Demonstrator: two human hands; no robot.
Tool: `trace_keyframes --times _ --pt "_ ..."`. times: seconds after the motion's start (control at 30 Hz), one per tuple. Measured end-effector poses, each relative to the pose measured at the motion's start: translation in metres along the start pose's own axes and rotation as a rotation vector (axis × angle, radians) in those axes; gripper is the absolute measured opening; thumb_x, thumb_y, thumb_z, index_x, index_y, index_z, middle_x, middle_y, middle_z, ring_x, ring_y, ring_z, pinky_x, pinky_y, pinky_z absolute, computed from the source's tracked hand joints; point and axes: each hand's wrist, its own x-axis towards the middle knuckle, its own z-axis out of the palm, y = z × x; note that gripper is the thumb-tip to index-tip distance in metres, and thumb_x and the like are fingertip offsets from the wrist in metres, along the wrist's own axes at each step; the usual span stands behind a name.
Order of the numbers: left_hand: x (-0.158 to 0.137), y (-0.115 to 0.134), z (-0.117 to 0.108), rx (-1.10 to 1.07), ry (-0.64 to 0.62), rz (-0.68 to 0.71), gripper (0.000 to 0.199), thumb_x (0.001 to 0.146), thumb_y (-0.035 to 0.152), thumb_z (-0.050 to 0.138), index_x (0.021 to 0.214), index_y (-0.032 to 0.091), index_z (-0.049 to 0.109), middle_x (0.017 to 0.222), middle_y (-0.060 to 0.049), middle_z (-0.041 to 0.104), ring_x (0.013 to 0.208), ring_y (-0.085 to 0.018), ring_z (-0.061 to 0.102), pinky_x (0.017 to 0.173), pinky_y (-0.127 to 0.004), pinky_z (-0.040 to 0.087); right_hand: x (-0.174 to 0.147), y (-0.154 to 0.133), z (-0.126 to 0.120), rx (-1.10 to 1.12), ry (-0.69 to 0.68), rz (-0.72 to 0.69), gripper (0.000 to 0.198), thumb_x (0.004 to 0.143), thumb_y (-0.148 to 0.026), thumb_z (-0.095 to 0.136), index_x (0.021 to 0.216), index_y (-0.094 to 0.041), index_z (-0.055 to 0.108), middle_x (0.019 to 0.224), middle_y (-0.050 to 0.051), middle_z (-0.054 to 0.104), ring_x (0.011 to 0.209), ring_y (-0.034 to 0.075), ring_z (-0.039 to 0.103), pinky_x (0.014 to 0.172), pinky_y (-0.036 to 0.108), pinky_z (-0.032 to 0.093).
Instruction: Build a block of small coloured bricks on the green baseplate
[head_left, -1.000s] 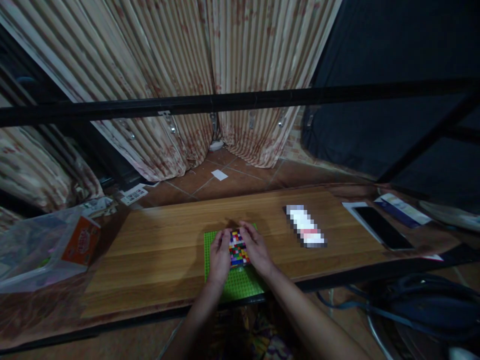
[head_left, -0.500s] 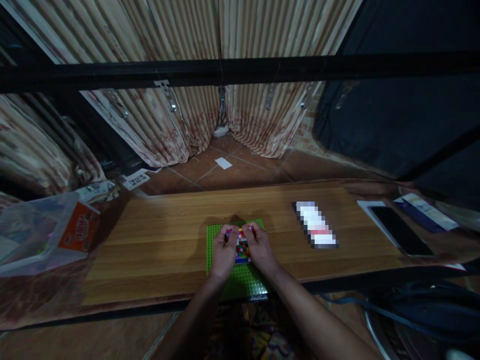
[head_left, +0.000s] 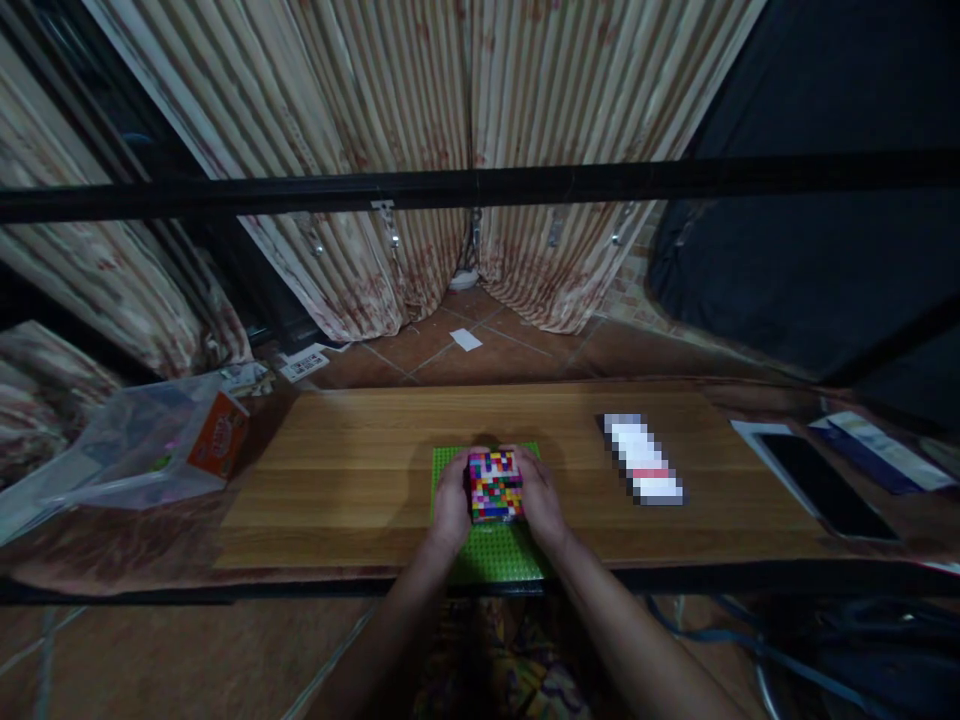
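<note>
A block of small multicoloured toy bricks [head_left: 496, 487] stands over the green studded baseplate [head_left: 499, 556]. My left hand [head_left: 451, 502] wraps its left side, and my right hand [head_left: 541, 498] wraps its right side. Both hands are closed round the brick block, with the far fingertips hidden behind it. Whether the block is pressed onto the baseplate or only rests there, I cannot tell. The baseplate lies near the front edge of the wooden board [head_left: 352, 480].
To the left stands a clear plastic bin [head_left: 142, 440] with an orange label. A phone with a blurred screen [head_left: 645, 460] lies on the board's right part. Further right is a black phone or tablet [head_left: 825, 485]. A dark rail [head_left: 322, 190] crosses beyond the board, before striped curtains.
My hands have slid from the top of the brick block to its two sides, so its coloured face shows more fully. The whole view has tilted and shifted slightly.
</note>
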Motion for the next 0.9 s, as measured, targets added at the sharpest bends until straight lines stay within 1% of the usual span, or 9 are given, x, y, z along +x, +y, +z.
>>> trace_keyframes --times 0.1,0.23,0.33,0.43,0.53,0.67,0.77,0.9 --pt "-0.0006 -0.0002 -0.0015 -0.031 -0.001 0.008 0.028 0.073 0.036 0.053 0.086 0.017 0.069 0.089 -0.003 0.069 0.084 -0.018 0.062 0.076 -0.027 0.046 -0.0011 0.0009 -0.0031 0.059 -0.001 0.014 0.034 0.080 -0.041 0.042 0.092 -0.024 0.068 0.102 0.001 0.067 0.096 0.020 0.059 0.083 0.031 0.044" --pt "-0.0014 0.0026 -0.0011 -0.055 -0.003 0.004 0.024 0.069 0.034 0.059 0.081 0.017 0.070 0.088 -0.003 0.068 0.083 -0.017 0.062 0.075 -0.025 0.046 -0.0002 0.0027 -0.0058 0.151 -0.008 0.015 0.030 0.079 -0.036 0.045 0.092 -0.025 0.070 0.105 0.000 0.067 0.103 0.019 0.057 0.091 0.032 0.040" --pt "-0.0013 0.0038 -0.0002 -0.088 -0.003 -0.016 0.023 0.067 0.034 0.062 0.079 0.017 0.070 0.081 -0.002 0.067 0.074 -0.016 0.061 0.069 -0.025 0.046 0.0013 0.0022 -0.0068 0.153 -0.030 0.025 0.028 0.078 -0.036 0.047 0.089 -0.024 0.070 0.101 0.001 0.067 0.097 0.019 0.059 0.087 0.031 0.041" --pt "-0.0008 0.0029 0.0007 -0.117 -0.004 -0.028 0.022 0.066 0.035 0.063 0.077 0.016 0.069 0.072 -0.001 0.066 0.066 -0.014 0.059 0.064 -0.024 0.045 0.0029 0.0016 -0.0068 0.157 -0.030 0.031 0.025 0.078 -0.037 0.049 0.082 -0.023 0.069 0.090 0.001 0.068 0.085 0.018 0.060 0.078 0.029 0.043" --pt "0.0001 0.0006 0.0018 -0.136 0.008 -0.021 0.022 0.066 0.035 0.064 0.076 0.016 0.069 0.070 0.000 0.065 0.063 -0.013 0.057 0.063 -0.023 0.044 0.0038 0.0018 -0.0059 0.154 -0.019 0.037 0.023 0.076 -0.037 0.051 0.077 -0.022 0.067 0.081 0.000 0.066 0.076 0.016 0.058 0.071 0.027 0.043" --pt "0.0013 -0.0018 0.0028 -0.135 0.021 -0.008 0.022 0.065 0.036 0.064 0.074 0.016 0.069 0.067 0.001 0.065 0.061 -0.012 0.056 0.062 -0.023 0.044 0.0030 0.0014 -0.0038 0.143 -0.006 0.041 0.025 0.075 -0.041 0.051 0.076 -0.021 0.066 0.071 -0.002 0.064 0.067 0.015 0.055 0.063 0.025 0.042" --pt "0.0017 -0.0017 0.0023 -0.120 0.022 -0.004 0.022 0.065 0.036 0.064 0.074 0.016 0.069 0.067 0.001 0.064 0.061 -0.012 0.056 0.062 -0.023 0.043 0.0021 0.0000 -0.0023 0.134 0.009 0.038 0.026 0.074 -0.043 0.051 0.075 -0.020 0.064 0.070 -0.002 0.063 0.065 0.015 0.055 0.062 0.025 0.042" --pt "0.0021 0.0005 0.0007 -0.087 0.000 -0.001 0.021 0.065 0.034 0.063 0.074 0.016 0.069 0.066 0.001 0.064 0.061 -0.013 0.055 0.061 -0.023 0.043 0.0010 -0.0028 -0.0023 0.101 0.025 0.029 0.028 0.074 -0.043 0.051 0.077 -0.020 0.066 0.076 -0.001 0.066 0.070 0.016 0.057 0.067 0.026 0.043"
